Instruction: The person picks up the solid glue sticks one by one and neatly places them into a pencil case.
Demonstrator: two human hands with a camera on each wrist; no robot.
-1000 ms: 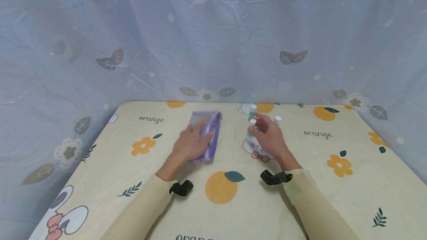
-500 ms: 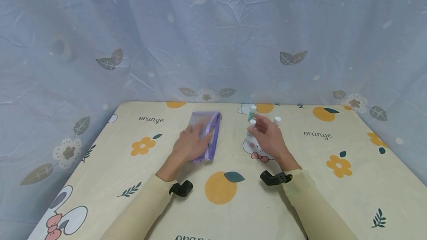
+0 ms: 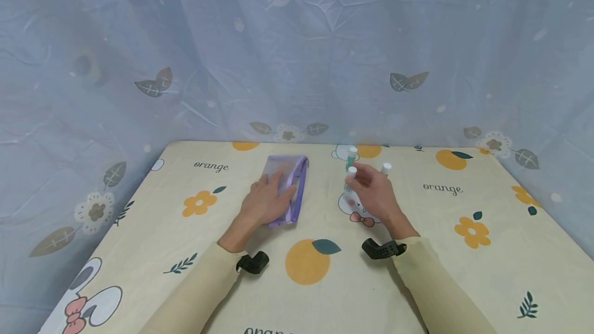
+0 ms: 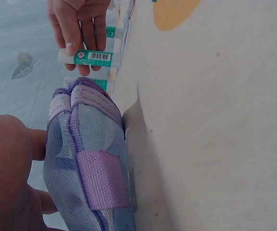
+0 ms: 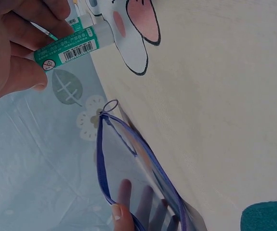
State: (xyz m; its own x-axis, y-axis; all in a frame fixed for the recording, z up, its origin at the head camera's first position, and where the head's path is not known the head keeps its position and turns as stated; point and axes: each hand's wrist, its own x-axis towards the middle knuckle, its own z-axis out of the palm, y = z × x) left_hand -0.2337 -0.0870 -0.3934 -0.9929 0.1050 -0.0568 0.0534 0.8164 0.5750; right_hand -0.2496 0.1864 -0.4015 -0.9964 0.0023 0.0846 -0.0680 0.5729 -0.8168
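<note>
A purple mesh zip pouch [image 3: 300,189] lies left of centre in the head view. My left hand [image 3: 264,202] rests on it with spread fingers, the thumb near its zipped edge. To the right, my right hand [image 3: 375,189] holds an upright glue stick [image 5: 73,50] between thumb and fingers near its white cap. This stick has a green label with a barcode. Another glue stick [image 3: 350,157] stands just behind the hand. A third glue stick [image 3: 386,168] is mostly hidden by the right hand, with only its white top showing.
A cream cloth [image 3: 306,303] printed with oranges, flowers and rabbits covers the table. Behind it hangs a blue-grey patterned curtain [image 3: 287,55]. Each wrist wears a black camera, such as the left wrist camera [image 3: 252,262].
</note>
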